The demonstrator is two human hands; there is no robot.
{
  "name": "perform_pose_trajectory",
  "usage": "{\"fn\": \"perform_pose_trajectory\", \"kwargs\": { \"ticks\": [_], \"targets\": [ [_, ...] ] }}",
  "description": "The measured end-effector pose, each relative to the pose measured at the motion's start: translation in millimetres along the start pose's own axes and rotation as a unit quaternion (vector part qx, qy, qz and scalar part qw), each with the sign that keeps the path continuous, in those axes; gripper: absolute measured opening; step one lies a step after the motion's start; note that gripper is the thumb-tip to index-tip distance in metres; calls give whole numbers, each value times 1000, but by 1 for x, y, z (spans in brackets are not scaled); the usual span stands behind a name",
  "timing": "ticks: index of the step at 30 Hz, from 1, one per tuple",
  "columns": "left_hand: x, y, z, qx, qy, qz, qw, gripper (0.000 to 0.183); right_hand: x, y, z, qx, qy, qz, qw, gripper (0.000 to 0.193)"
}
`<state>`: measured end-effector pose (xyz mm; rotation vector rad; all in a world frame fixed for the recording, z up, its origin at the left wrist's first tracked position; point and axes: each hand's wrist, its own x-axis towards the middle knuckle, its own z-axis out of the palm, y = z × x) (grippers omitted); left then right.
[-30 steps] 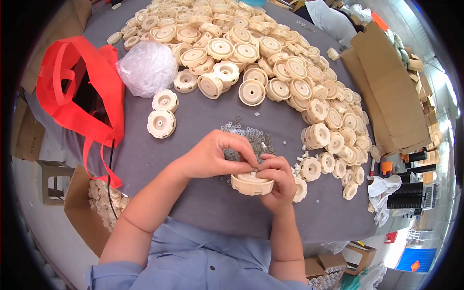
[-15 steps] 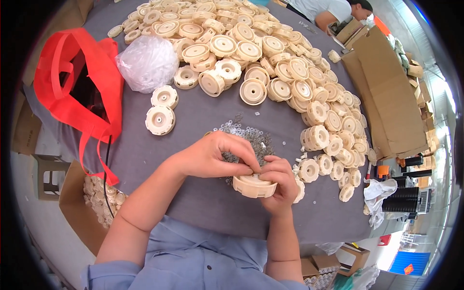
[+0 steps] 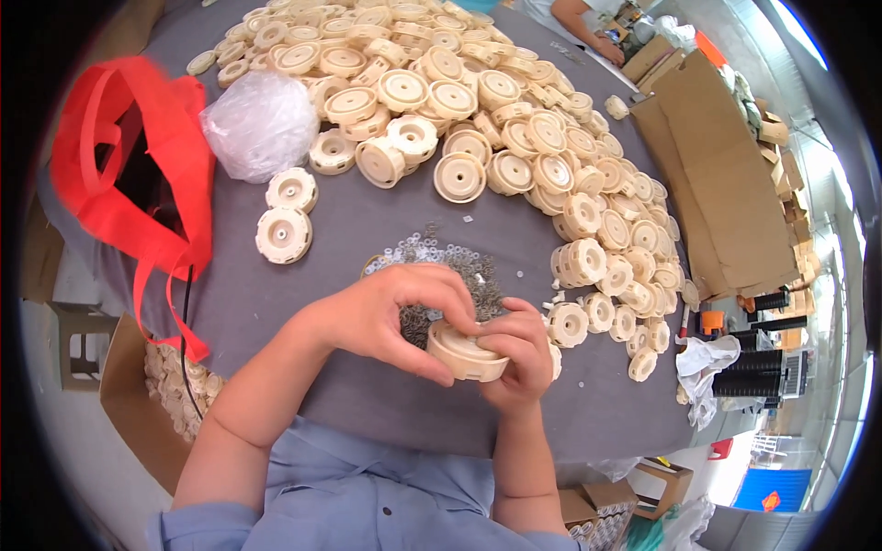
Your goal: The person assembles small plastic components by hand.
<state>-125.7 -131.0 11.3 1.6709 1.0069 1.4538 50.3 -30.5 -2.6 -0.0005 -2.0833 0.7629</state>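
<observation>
A round cream plastic part [image 3: 462,365], shaped like a small wheel, is held up over the near part of the table between my two hands. My right hand [image 3: 520,356] grips its right side, fingers bent over the top. My left hand [image 3: 390,317] curls round its left: the thumb lies against the side wall and the forefinger reaches onto the top face. Fingers partly hide that face. Just beyond lies a pile of small metal springs [image 3: 418,323], with many little white rings [image 3: 432,250] next to it.
A large heap of similar cream round parts [image 3: 459,174] fills the table's far and right side. On the left are two more such parts [image 3: 283,235], a clear plastic bag [image 3: 260,127] and a red cloth bag [image 3: 195,197]. A cardboard box [image 3: 717,174] stands right; another person's arm [image 3: 588,28] shows beyond.
My left thumb has moved from the part's top down to its left side, while the forefinger stays above. The part is tilted differently. The whole view has shifted slightly.
</observation>
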Motion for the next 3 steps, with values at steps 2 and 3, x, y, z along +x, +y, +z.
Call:
{"fn": "perform_pose_trajectory", "kwargs": {
  "ticks": [2, 3],
  "targets": [
    [1, -4, 3, 18, 16, 18, 1000, 44, -1, 2, -3, -3, -7, 4, 1000, 32],
    [8, -6, 7, 7, 6, 28, 1000, 44, -1, 4, -3, 6, -16, 7, 1000, 32]
  ]
}}
